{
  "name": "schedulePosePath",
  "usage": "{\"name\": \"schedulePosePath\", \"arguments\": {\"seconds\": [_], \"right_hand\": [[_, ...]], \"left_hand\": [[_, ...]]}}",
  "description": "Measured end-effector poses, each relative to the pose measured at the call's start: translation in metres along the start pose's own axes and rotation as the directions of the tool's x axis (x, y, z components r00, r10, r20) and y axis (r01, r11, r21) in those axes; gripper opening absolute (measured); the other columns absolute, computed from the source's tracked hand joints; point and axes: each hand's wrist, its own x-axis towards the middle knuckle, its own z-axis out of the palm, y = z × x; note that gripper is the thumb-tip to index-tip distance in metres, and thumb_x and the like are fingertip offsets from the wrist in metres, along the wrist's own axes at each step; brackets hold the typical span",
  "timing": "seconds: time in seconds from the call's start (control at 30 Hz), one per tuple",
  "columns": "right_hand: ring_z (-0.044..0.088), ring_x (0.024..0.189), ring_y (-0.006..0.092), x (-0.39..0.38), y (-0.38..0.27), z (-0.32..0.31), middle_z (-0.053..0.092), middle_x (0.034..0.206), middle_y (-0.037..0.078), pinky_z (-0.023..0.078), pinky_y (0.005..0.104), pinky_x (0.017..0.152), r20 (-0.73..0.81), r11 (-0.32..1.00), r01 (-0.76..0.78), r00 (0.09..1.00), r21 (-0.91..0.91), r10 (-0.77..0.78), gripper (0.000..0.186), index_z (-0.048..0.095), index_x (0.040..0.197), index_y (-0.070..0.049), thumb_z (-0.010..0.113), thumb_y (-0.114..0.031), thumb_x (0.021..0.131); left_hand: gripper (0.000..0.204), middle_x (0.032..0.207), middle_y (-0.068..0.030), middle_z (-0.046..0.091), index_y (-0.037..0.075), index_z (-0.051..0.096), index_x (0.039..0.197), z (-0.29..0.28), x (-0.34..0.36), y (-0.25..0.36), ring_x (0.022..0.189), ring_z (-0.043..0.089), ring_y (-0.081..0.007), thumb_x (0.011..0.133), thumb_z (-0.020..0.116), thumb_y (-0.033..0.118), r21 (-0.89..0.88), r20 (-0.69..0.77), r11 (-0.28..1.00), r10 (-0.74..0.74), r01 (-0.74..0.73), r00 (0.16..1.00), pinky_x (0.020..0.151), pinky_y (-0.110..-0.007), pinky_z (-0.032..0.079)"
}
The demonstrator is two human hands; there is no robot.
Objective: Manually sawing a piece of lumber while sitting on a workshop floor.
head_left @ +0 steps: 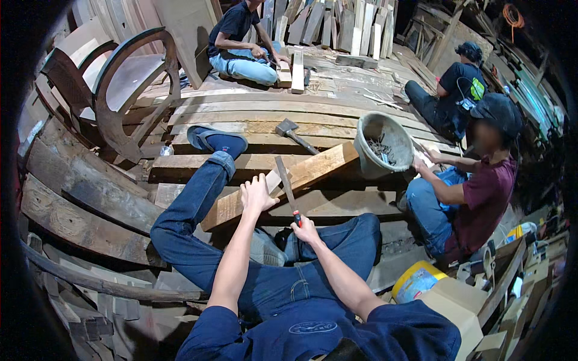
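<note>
Can see, just beyond the thick beam, a mallet, and close beside its right end a grey bucket (with dark, thin pieces inside), taking up the space there. Further right of the beam, can find a seated co-worker in maroon; far left of it, a curved wooden frame. Beyond the beam, see a floor of rough planks. Nearer than the beam, rightward, notice a yellow container, with printing too small for reading. On the beam, clasping a pale block with the fingers of the left hand; beside it, wrapping right-hand fingers around the handle of a long metal tool.
</note>
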Motion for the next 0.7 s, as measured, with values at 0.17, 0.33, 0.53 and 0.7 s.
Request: {"name": "schedulePosePath", "arguments": {"seconds": [0.17, 0.33, 0.53, 0.7], "right_hand": [[0.066, 0.081, 0.0375, 0.001, -0.013, -0.003, 0.064, 0.081, 0.021, 0.052, 0.0438, 0.076, 0.026, 0.999, -0.035, 0.999, 0.028, 0.034, 0.047, 0.058, 0.123, -0.007, 0.063, -0.027, 0.081], [0.065, 0.079, 0.0343, 0.002, -0.007, -0.001, 0.064, 0.081, 0.02, 0.051, 0.0415, 0.076, -0.004, 1.0, -0.024, 1.0, -0.012, 0.024, 0.045, 0.059, 0.12, -0.006, 0.064, -0.025, 0.08], [0.065, 0.085, 0.0425, 0.002, -0.009, -0.002, 0.065, 0.085, 0.026, 0.051, 0.0477, 0.077, -0.024, 0.999, -0.038, 0.999, -0.025, 0.037, 0.041, 0.056, 0.109, 0.0, 0.064, -0.028, 0.08], [0.063, 0.079, 0.0408, 0.0, -0.009, -0.003, 0.063, 0.081, 0.023, 0.05, 0.0464, 0.074, -0.002, 0.998, -0.063, 0.998, -0.012, 0.063, 0.039, 0.055, 0.108, -0.003, 0.065, -0.026, 0.079]], "left_hand": [[0.09, 0.125, -0.0162, 0.057, 0.008, 0.044, 0.13, 0.002, -0.004, -0.004, 0.116, 0.054, -0.0372, 0.06, 0.085, 0.047, 0.027, 0.003, 1.0, -0.01, 0.01, 1.0, 0.101, -0.052, 0.037], [0.088, 0.124, -0.0168, 0.057, 0.007, 0.044, 0.129, 0.001, -0.002, -0.001, 0.116, 0.054, -0.0372, 0.061, 0.084, 0.045, 0.023, 0.021, 1.0, -0.005, 0.004, 1.0, 0.102, -0.053, 0.037], [0.087, 0.119, -0.0168, 0.059, 0.006, 0.047, 0.124, 0.006, 0.0, -0.003, 0.111, 0.057, -0.0378, 0.058, 0.086, 0.047, 0.013, -0.063, 1.0, 0.023, -0.022, 0.998, 0.098, -0.052, 0.041], [0.086, 0.12, -0.0166, 0.059, 0.006, 0.047, 0.124, 0.006, -0.002, -0.003, 0.113, 0.056, -0.0374, 0.059, 0.086, 0.048, 0.03, -0.024, 1.0, 0.009, -0.008, 1.0, 0.099, -0.052, 0.04]]}}
